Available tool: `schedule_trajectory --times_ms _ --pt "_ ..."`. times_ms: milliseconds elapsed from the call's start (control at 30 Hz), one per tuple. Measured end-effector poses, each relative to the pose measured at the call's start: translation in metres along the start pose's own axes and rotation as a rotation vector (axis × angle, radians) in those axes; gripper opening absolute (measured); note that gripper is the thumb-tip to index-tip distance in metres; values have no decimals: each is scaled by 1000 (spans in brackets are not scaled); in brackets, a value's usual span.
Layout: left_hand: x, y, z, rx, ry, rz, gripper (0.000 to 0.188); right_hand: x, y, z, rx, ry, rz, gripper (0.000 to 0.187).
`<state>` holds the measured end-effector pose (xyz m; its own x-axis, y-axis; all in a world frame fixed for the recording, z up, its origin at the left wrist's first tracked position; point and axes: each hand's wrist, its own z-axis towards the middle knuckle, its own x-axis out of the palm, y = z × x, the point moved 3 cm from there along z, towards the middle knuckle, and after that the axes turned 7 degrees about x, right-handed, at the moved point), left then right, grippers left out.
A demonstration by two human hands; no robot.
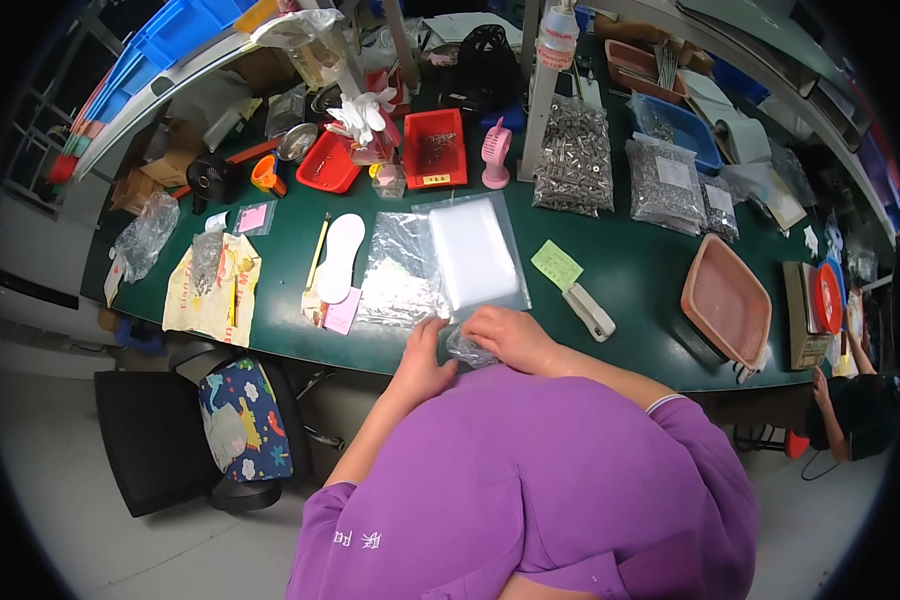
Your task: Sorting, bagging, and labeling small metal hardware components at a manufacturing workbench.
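A crumpled clear plastic bag (466, 350) lies at the near edge of the green table, between my two hands. My right hand (513, 335) curls over its right side with the fingers closed on the plastic. To the left of the bag, my left hand (424, 360) rests with fingers stretched forward and the thumb beside the plastic. Just beyond my hands is a stack of clear plastic bags (475, 252). Left of the stack lies a shiny clear bag (400, 275) with something pale under or in it. What the crumpled bag contains cannot be made out.
Right of the stack are a green note (557, 264) and a stapler (590, 312). A pink basket (727, 300) stands farther right. Bags of metal parts (573, 155), red trays (435, 148) and a pink fan (495, 153) line the back. A white insole (342, 257) lies left.
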<state>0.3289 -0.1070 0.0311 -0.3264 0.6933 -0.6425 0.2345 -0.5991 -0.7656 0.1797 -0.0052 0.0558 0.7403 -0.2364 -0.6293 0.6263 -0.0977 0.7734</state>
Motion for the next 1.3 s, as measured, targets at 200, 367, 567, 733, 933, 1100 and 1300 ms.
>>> schedule_trajectory --times_ms 200,367,567,733,933,1100,1300 --pt "19 -8 18 -21 -30 -200 44 1 10 2 -120 73 -6 12" --pt "51 32 23 52 -77 -353 17 3 19 -2 -99 68 -26 18" --pt "45 33 15 -29 8 -369 25 -10 -36 -9 153 92 -403 17" --pt "36 17 14 -25 8 -461 26 -25 -52 -17 189 105 -459 13" --pt "32 33 9 -76 -120 -549 26 -51 -25 -13 -158 -148 -279 11" --pt "9 15 -5 55 -111 -364 21 -48 -8 -45 -176 -175 -204 13" --pt "-3 13 3 128 -139 -271 17 -17 -39 -47 97 -135 20 23"
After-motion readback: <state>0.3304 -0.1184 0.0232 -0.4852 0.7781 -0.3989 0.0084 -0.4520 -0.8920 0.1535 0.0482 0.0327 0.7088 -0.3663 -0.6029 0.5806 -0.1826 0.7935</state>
